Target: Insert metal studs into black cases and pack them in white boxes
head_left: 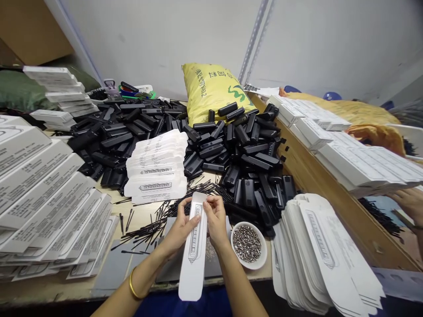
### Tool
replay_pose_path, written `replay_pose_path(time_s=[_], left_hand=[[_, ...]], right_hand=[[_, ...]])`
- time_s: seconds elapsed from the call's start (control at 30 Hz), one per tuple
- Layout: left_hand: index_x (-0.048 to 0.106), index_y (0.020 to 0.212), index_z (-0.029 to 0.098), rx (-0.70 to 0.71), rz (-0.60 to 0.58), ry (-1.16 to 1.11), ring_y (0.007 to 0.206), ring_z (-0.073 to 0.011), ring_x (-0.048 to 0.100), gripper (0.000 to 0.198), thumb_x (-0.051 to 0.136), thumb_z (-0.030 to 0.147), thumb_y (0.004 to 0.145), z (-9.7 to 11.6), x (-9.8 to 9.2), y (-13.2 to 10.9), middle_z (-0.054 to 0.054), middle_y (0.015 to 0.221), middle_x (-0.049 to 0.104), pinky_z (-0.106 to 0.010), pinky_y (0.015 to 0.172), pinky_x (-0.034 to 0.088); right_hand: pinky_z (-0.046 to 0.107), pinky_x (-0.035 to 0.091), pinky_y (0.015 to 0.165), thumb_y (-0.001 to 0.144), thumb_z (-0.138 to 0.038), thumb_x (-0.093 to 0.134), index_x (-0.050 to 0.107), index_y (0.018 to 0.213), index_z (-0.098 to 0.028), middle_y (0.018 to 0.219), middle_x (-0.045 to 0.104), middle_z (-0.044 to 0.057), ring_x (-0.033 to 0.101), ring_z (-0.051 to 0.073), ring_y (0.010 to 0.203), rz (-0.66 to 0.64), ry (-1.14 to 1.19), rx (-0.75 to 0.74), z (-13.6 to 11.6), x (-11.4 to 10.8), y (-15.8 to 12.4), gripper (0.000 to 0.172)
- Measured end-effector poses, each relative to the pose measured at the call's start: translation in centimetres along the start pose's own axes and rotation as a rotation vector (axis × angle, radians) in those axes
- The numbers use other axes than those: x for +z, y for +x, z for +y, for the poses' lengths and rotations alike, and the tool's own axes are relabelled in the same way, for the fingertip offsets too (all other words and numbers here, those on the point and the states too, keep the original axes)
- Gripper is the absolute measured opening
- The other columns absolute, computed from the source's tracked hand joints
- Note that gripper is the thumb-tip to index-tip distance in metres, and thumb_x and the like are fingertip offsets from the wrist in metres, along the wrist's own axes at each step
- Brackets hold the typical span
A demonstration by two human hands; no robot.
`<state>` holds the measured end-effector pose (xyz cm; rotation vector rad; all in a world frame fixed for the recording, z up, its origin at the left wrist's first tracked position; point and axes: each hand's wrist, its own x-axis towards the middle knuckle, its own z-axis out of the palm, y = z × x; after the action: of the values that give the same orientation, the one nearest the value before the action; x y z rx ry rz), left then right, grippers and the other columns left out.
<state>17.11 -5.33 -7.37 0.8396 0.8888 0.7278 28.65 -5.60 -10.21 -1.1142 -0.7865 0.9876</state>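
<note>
Held in both hands, nearest the viewer: a narrow white carton [190,277], printed with an elongated outline drawing and tilted slightly, top end away from the body. Left hand [180,226] closed on the left edge, with thumb across the printed face; right hand [216,218] pinching the upper right edge near the top flap; fingers behind the carton partly hidden. On the left wrist, a yellow bangle [133,286]. Just right of the grip, a white bowl [263,255] of small metal pieces [247,243]; farther right, a stack of flat white cartons [317,246]. Well to the left, tiers of white boxes [42,207]. Just beyond the grip, scattered black rods [155,229]; beyond and leftward, a fanned pile of printed blanks [157,185]. Farther out, a broad heap of black cases [254,163]; behind, a yellow sack [211,88] before a pale wall [148,39].
</note>
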Motion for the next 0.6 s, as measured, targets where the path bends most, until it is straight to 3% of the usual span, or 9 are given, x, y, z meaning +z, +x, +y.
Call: replay_pose_path(time_s=[0.1, 0.2, 0.33, 0.5, 0.6], left_hand=[[-0.005, 0.147, 0.025, -0.010, 0.025, 0.054, 0.056, -0.0145, 0.059, 0.100, 0.066, 0.042, 0.080, -0.2, -0.1, -0.2, 0.005, 0.065, 0.057, -0.028, 0.059, 0.049], [-0.005, 0.149, 0.020, 0.038, 0.015, 0.227, 0.062, -0.0144, 0.057, 0.100, 0.064, 0.045, 0.081, -0.4, -0.2, -0.3, 0.003, 0.069, 0.059, -0.027, 0.062, 0.047], [-0.007, 0.149, 0.018, 0.109, 0.016, 0.439, 0.071, -0.0164, 0.058, 0.098, 0.060, 0.045, 0.083, -0.4, -0.3, -0.5, -0.001, 0.078, 0.062, -0.028, 0.068, 0.045], [-0.013, 0.148, 0.018, 0.049, 0.008, 0.411, 0.055, -0.0124, 0.049, 0.100, 0.057, 0.048, 0.084, -0.2, -0.4, -0.4, 0.006, 0.063, 0.052, -0.022, 0.053, 0.038], [-0.014, 0.148, 0.018, 0.020, 0.007, 0.374, 0.060, -0.0139, 0.055, 0.093, 0.050, 0.048, 0.088, -0.2, -0.7, -0.4, 0.001, 0.071, 0.059, -0.024, 0.055, 0.043]], right_hand=[[0.023, 0.044, 0.066, 0.078, -0.039, 0.068, 0.055, 0.084, -0.022, 0.076, 0.053, -0.003, 0.051, 0.012, 0.070, -0.035, 0.149, 0.081, -0.6, 0.0, 0.0, 0.022], [0.020, 0.040, 0.058, 0.072, -0.040, 0.073, 0.052, 0.071, -0.021, 0.066, 0.049, -0.006, 0.046, 0.009, 0.059, -0.038, 0.249, 0.213, -1.1, 0.0, 0.4, 0.029], [0.020, 0.039, 0.054, 0.063, -0.040, 0.079, 0.057, 0.075, -0.019, 0.065, 0.055, -0.005, 0.047, 0.008, 0.054, -0.091, 0.314, 0.381, -1.0, -0.1, 1.0, 0.033], [0.022, 0.044, 0.061, 0.079, -0.048, 0.064, 0.063, 0.080, -0.017, 0.075, 0.061, 0.000, 0.054, 0.011, 0.065, -0.069, 0.212, 0.280, -0.3, -0.6, -1.2, 0.031], [0.023, 0.046, 0.066, 0.077, -0.043, 0.069, 0.061, 0.088, -0.019, 0.084, 0.062, 0.000, 0.056, 0.012, 0.072, -0.055, 0.164, 0.244, -0.1, -1.1, -2.1, 0.027]])
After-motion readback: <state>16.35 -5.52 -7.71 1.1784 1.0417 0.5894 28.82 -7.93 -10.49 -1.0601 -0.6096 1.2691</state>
